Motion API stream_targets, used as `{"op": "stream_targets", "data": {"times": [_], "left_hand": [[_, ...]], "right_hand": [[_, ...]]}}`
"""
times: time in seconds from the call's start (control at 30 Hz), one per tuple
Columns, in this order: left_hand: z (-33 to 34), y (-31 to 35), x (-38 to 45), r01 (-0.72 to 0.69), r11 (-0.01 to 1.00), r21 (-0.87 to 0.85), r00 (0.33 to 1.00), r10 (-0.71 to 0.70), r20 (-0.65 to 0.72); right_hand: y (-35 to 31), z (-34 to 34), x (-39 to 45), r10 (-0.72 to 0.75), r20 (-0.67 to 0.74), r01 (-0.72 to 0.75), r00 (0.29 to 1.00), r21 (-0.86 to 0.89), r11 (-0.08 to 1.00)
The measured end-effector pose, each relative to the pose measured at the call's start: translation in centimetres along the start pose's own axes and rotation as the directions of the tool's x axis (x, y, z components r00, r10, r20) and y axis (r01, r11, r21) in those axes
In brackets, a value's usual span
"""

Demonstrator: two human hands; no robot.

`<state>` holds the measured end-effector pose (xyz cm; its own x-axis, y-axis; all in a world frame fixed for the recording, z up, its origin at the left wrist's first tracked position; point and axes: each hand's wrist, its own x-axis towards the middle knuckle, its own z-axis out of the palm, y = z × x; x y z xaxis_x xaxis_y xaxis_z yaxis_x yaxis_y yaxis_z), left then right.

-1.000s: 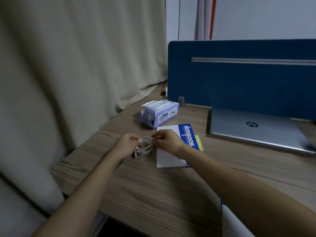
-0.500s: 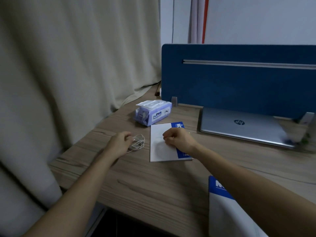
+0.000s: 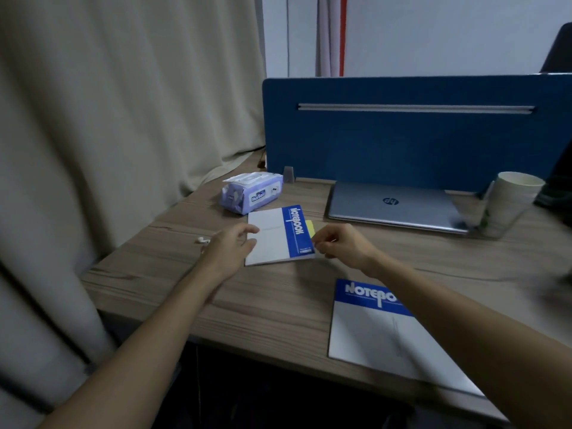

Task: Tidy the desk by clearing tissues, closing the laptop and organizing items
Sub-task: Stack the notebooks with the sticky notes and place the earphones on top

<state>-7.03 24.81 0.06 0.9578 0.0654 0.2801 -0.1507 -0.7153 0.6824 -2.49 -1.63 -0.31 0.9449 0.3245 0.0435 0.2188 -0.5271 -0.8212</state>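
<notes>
A small blue-and-white notebook [image 3: 272,236] lies on the wooden desk [image 3: 278,298], with a yellow sticky pad [image 3: 309,227] poking out at its right side. My left hand [image 3: 230,247] is spread open, fingertips on the notebook's left edge. My right hand [image 3: 337,243] is curled, its fingers pinched at the notebook's right edge by the yellow pad. A white earbud [image 3: 201,240] shows just left of my left hand; the rest of its cable is hidden. The silver laptop [image 3: 393,205] lies closed at the back. A purple wipes pack [image 3: 252,196] sits behind the notebook.
A second, larger notebook [image 3: 387,335] lies near the front edge under my right forearm. A paper cup [image 3: 507,202] stands right of the laptop. A blue divider panel [image 3: 402,134] walls the back of the desk. A beige curtain [image 3: 108,119] hangs along the left.
My left hand let go of the earphone cable and moved right onto the notebook's left edge. My right hand shifted to its right edge. The view swung right, revealing the cup.
</notes>
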Motion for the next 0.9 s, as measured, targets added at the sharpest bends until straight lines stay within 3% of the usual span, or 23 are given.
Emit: {"op": "stream_targets", "data": {"times": [0.13,0.23,0.33,0.57,0.73,0.9], "left_hand": [[4.0,3.7,-1.4,-0.094,0.992,-0.08,0.968,0.11,0.225],[6.8,6.3,-1.5,-0.148,0.987,-0.064,0.879,0.161,0.448],[9.2,8.0,-1.6,-0.165,0.986,-0.027,0.799,0.15,0.582],[12.7,10.8,-1.2,-0.299,0.943,0.146,0.752,0.138,0.645],[12.4,12.1,-0.3,-0.336,0.902,0.271,0.668,0.026,0.743],[12.0,11.9,-0.2,-0.326,0.906,0.272,0.676,0.022,0.737]], "right_hand": [[1.9,-3.1,-3.1,0.017,0.009,-0.015,1.0,-0.196,0.98],[2.9,-5.5,-5.0,0.11,0.09,-0.071,0.99,-0.356,0.932],[3.5,-7.3,-6.8,0.207,0.167,-0.107,0.964,-0.466,0.878],[4.5,-8.6,-7.9,0.209,0.162,-0.098,0.964,-0.516,0.851],[5.2,-8.6,-7.1,0.208,0.136,-0.113,0.969,-0.505,0.856],[5.8,-8.9,-6.3,0.202,0.073,-0.137,0.977,-0.515,0.846]]}}
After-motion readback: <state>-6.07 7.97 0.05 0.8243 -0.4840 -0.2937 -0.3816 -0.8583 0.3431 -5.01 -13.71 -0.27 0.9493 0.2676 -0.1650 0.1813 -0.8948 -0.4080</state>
